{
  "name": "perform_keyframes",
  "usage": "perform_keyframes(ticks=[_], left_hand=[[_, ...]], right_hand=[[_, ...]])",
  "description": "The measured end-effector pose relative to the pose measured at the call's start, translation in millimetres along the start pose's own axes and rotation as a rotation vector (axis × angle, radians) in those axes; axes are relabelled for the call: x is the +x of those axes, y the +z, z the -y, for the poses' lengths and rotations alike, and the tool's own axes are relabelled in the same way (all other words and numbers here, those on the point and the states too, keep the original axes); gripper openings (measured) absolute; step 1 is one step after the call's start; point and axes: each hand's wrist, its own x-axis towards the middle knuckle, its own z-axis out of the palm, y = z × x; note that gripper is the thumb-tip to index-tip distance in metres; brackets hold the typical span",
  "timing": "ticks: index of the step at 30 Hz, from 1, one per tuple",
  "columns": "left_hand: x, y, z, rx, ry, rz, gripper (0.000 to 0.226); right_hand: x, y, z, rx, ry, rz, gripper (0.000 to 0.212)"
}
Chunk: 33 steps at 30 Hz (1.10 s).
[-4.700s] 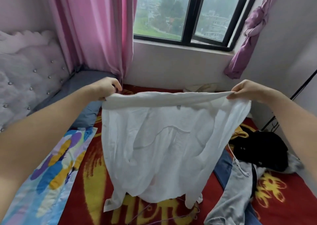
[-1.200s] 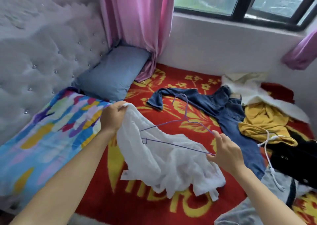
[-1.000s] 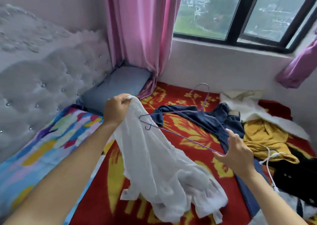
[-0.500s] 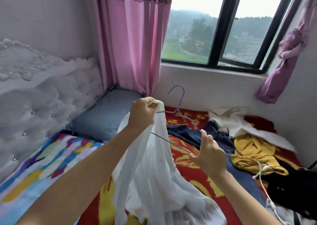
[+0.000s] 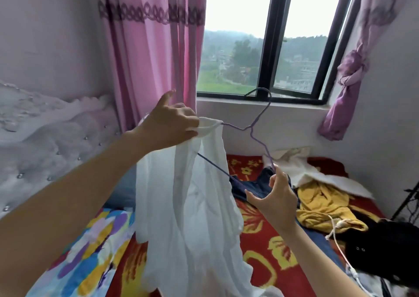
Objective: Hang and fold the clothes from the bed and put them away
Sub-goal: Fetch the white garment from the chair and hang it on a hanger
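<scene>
Toward the left edge of the bed, the left hand (image 5: pixel 172 124) is raised above the patterned quilt (image 5: pixel 90 251), with its fingers (image 5: pixel 192 126) pinching the collar end of the white shirt (image 5: pixel 192 206) while the forefinger is sticking up free. The shirt is hanging from that pinch in the air over the bed (image 5: pixel 260 247). It is draping in long loose folds, thin and slightly see-through, with its hem trailing down toward the red blanket. One end of the purple wire hanger (image 5: pixel 250 127) is disappearing into the gathered fabric at the pinch, and its hook is pointing up toward the window sill. The right hand (image 5: pixel 276 199) is gripping the hanger's other corner between thumb and fingertips. The step in hand looks like threading the hanger into the shirt. The next move is probably calling for the free arm of the hanger to be slid under the opposite shoulder, with the cloth being spread so that it is sitting evenly. Toward the right edge, a denim garment (image 5: pixel 256 185), a yellow garment (image 5: pixel 322 201) and a black garment (image 5: pixel 385 247) are lying in a heap and waiting their turn.
</scene>
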Motion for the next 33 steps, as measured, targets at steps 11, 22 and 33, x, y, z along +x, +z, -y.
perform_keyframes(ticks=[11, 22, 33], left_hand=[[15.4, 5.5, -7.2, -0.466, -0.327, 0.166, 0.043], [-3.5, 43.1, -12.6, -0.128, -0.058, -0.364, 0.019], [5.2, 28.4, 15.6, -0.186, -0.263, -0.462, 0.022]], right_hand=[[-3.3, 1.5, -15.2, -0.055, -0.081, -0.051, 0.077], [-18.7, -2.3, -60.9, 0.321, 0.196, 0.293, 0.104], [-87.0, 57.1, -5.2, 0.33, 0.644, 0.629, 0.023]])
